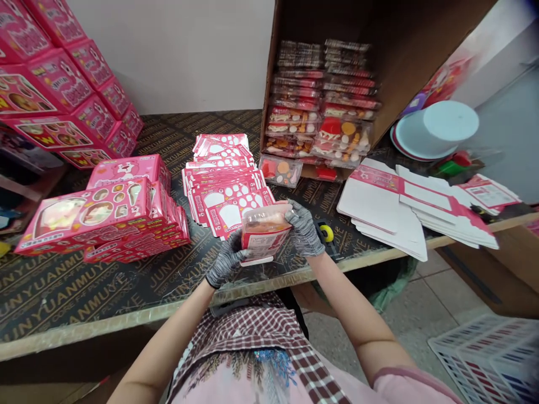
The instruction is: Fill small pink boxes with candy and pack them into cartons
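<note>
Near the table's front edge, a small pink-and-red toy box (265, 240) is held between my gloved hands. A clear plastic blister pack (266, 217) shows at its upper side; how deep it sits in the box cannot be made out. My left hand (226, 261), in a grey knit glove, grips the box's lower left side. At the upper right end, my right hand (306, 230) has its fingers closed on the box edge. Just behind lie fanned stacks of flat printed cartons (229, 191) with white cut-out windows. One blister pack of toy food (281, 170) lies beyond them.
A large brown carton (270, 73) lies on its side, filled with stacked blister packs (345, 134). Finished pink boxes (105, 219) are piled left, with a taller stack (63, 84) behind. On the right are flat white cartons (370, 205), a yellow-and-black cutter (326, 233) and pale blue stools (450, 122).
</note>
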`<action>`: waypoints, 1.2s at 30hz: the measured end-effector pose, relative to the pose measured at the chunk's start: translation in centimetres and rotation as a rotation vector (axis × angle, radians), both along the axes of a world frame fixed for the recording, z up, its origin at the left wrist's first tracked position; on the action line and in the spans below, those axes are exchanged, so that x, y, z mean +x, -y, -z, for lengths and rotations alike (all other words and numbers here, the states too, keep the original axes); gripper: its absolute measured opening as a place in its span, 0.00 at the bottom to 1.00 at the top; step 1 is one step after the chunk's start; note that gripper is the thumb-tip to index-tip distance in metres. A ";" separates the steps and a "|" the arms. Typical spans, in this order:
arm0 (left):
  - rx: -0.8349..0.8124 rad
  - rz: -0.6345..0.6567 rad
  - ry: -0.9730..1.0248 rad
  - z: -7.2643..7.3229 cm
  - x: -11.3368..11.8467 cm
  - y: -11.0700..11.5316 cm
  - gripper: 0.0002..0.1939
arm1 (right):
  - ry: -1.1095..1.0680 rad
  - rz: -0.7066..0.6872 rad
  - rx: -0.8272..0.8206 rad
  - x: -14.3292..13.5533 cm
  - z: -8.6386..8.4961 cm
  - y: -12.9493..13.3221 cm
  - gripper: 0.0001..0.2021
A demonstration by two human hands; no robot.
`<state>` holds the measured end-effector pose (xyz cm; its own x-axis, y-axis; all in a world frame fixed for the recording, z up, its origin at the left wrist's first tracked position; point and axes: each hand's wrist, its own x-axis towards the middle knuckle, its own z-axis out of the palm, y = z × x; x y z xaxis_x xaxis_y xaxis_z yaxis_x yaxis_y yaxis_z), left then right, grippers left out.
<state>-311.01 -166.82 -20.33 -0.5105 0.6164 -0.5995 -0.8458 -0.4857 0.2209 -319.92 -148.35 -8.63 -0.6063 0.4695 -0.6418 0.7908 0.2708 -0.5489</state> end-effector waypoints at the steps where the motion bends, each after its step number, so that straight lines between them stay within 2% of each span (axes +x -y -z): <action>1: 0.002 -0.043 0.064 -0.6 -1.0 0.1 0.37 | -0.006 -0.027 0.026 0.2 0.0 0.2 0.21; 4: -0.026 -0.113 0.207 -2.3 -4.0 0.0 0.33 | -0.025 -0.079 0.073 0.8 0.1 0.8 0.18; 7: -0.055 -0.086 0.249 -3.0 -5.8 -0.1 0.20 | -0.018 -0.096 0.048 1.3 0.5 1.2 0.21; 10: -0.105 -0.106 0.305 -2.4 -6.4 0.1 0.13 | -0.050 0.036 -0.115 2.0 0.7 1.6 0.28; 13: -0.157 -0.100 0.305 -1.5 -6.7 0.6 0.10 | -0.027 0.213 -0.246 3.1 0.7 1.8 0.29; 16: -0.214 -0.091 0.251 -1.2 -7.1 0.9 0.14 | -0.018 0.211 -0.163 4.1 0.9 2.0 0.27; 19: -0.285 -0.172 0.234 -1.9 -7.2 0.6 0.12 | -0.058 0.174 -0.028 4.5 1.3 2.9 0.23; 21: -0.295 -0.211 0.207 -2.3 -7.1 0.4 0.11 | -0.130 0.193 0.000 4.4 1.4 3.8 0.20; 23: -0.303 -0.199 0.143 -2.5 -7.1 0.4 0.12 | -0.210 0.207 -0.006 4.1 1.3 4.8 0.19; 26: -0.327 -0.164 0.001 -2.0 -7.3 0.9 0.12 | -0.191 0.094 0.145 3.5 0.9 5.4 0.17; 29: -0.361 -0.111 -0.152 -1.0 -7.3 1.8 0.12 | -0.128 -0.059 0.284 2.9 0.5 5.1 0.10; 33: -0.410 0.021 -0.360 0.1 -6.8 3.4 0.10 | -0.107 -0.163 0.277 3.0 -0.1 4.0 0.07; 36: -0.402 0.026 -0.613 1.1 -6.2 4.5 0.11 | -0.066 -0.275 0.212 3.8 -0.5 2.8 0.08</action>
<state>-317.23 -171.31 -21.47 -0.8151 0.4254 -0.3933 -0.5231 -0.2487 0.8152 -316.09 -151.11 -8.14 -0.7658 0.4013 -0.5024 0.6367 0.5826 -0.5051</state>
